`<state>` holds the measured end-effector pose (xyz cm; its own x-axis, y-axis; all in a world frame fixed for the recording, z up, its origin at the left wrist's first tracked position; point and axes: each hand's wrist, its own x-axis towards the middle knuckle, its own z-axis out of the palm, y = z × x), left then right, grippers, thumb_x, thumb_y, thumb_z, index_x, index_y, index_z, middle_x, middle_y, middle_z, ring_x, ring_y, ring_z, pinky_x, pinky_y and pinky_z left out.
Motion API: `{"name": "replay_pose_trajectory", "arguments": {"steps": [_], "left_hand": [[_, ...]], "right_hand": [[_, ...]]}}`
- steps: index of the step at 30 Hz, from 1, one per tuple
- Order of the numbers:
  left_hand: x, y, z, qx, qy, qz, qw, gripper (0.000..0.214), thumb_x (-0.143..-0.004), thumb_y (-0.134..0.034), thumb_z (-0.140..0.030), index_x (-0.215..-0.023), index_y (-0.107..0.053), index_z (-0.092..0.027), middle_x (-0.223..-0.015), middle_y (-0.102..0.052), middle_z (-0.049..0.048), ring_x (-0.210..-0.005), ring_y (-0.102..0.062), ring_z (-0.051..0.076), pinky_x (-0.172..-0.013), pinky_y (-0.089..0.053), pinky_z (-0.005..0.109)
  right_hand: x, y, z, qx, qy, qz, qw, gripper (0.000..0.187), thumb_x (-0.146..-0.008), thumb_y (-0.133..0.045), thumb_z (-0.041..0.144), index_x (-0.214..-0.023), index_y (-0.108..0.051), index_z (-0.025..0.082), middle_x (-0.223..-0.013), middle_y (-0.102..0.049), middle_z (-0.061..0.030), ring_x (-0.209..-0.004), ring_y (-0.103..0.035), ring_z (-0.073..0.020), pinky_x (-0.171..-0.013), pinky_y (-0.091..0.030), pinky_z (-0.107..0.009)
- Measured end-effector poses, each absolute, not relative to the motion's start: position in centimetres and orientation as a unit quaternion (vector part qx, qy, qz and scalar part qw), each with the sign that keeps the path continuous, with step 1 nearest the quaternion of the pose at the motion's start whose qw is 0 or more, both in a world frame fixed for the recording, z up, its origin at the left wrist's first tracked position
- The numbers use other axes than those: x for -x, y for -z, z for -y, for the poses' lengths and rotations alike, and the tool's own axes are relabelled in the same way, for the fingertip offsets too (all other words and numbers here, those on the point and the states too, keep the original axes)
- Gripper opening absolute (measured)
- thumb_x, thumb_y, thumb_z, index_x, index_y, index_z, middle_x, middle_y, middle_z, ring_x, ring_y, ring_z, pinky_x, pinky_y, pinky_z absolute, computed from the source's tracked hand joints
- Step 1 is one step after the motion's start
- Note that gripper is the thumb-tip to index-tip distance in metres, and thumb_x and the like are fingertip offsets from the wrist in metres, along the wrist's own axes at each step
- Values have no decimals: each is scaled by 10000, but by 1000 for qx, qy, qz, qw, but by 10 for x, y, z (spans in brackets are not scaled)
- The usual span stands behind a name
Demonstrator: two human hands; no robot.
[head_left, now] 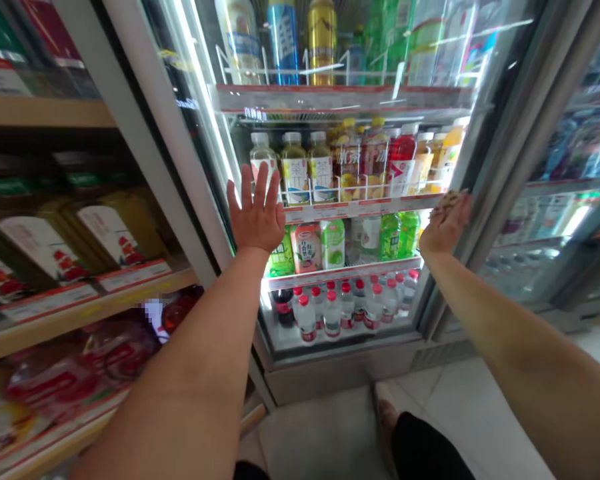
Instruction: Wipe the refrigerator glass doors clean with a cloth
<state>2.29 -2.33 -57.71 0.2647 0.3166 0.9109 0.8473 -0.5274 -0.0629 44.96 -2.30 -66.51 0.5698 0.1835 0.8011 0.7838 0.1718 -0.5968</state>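
Note:
My left hand (257, 217) is raised with its fingers spread, holding nothing, before the glass front of a lit drinks fridge. Whether the palm touches the glass I cannot tell. Behind its fingertips stand tea bottles (295, 170) with pale labels. My right hand (445, 227) is up near the fridge's right metal frame (505, 157), fingers curled round a small brown-and-white speckled thing (447, 203). Its kind is too blurred to make out. Between the hands, several bottles and cartons fill the middle shelves (350, 209).
On the left are wooden shelves (45, 110) with large bottles (115, 223) and red packages (75, 367) below. Red-capped water bottles (332, 313) stand on the fridge's bottom shelf, cans (283, 43) on the top one. Another fridge (570, 160) adjoins on the right. My foot (386, 408) is on the tiled floor (325, 433).

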Motion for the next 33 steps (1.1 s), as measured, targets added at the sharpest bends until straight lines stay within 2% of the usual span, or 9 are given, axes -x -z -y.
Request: {"name": "replay_pose_trajectory", "arguments": {"steps": [4,9,11,15,17,23,26,30,33], "left_hand": [[-23,577,23,741,460,397,284,668,-1024,-448,-323,-1673,-323,-225,-1737,-149,-80,-1628,-16,322,-1336,119,580],[-23,578,21,739,465,396,283,661,-1038,-425,-345,-1679,-304,-244,-1724,-79,-142,-1629,2,311,-1344,135,555],[-23,578,21,741,466,396,276,665,-1035,-433,-351,-1679,-306,-246,-1725,-89,-141,-1628,8,317,-1342,148,550],[-24,578,23,744,472,388,269,684,-1013,-472,-289,-1680,-325,-239,-1738,-182,-50,-1626,4,313,-1331,126,581],[-25,578,24,739,471,389,285,692,-1002,-478,-240,-1678,-334,-226,-1734,-226,6,-1626,-12,296,-1330,98,582],[-27,577,30,728,448,412,315,678,-991,-488,-187,-1659,-372,-183,-1726,-259,54,-1626,-55,293,-1331,82,550],[-28,578,32,727,439,421,319,682,-996,-493,-170,-1665,-360,-202,-1729,-255,42,-1627,-51,288,-1335,60,562],[-28,579,31,723,431,430,328,671,-1016,-482,-177,-1670,-342,-234,-1730,-248,10,-1629,-27,264,-1341,50,563],[-27,580,29,719,426,429,342,630,-1047,-453,-192,-1666,-338,-218,-1734,-232,0,-1631,-10,250,-1345,55,557]], "right_hand": [[-446,680,31,592,236,437,635,731,-952,-376,269,-1633,-293,16,-1695,-271,-211,-1618,-181,-317,-1327,-193,-600],[-437,629,21,563,289,470,615,694,-1037,-288,305,-1658,-229,1,-1729,-198,-215,-1623,-118,-341,-1328,-156,-597],[-420,623,21,525,321,534,579,675,-1054,-283,315,-1667,-230,37,-1735,-209,-183,-1632,-108,-325,-1335,-159,-594],[-383,660,37,453,352,650,498,598,-1060,-345,294,-1646,-362,176,-1672,-401,-103,-1635,-175,-275,-1328,-248,-576],[-375,672,44,423,358,681,480,592,-1061,-372,258,-1649,-368,189,-1646,-445,-114,-1633,-189,-285,-1316,-277,-588],[-354,620,34,434,358,665,491,630,-1081,-349,274,-1698,-241,215,-1722,-314,-84,-1639,-150,-309,-1328,-222,-613],[-325,617,32,419,373,666,492,651,-1091,-352,263,-1713,-158,246,-1733,-289,-66,-1646,-109,-296,-1324,-239,-601],[-300,647,44,356,391,758,381,660,-1087,-450,223,-1702,-212,259,-1642,-464,-79,-1603,-280,-305,-1303,-296,-563],[-298,641,48,322,390,800,323,630,-1085,-482,217,-1681,-284,281,-1612,-508,-48,-1560,-380,-287,-1296,-323,-520]]}}
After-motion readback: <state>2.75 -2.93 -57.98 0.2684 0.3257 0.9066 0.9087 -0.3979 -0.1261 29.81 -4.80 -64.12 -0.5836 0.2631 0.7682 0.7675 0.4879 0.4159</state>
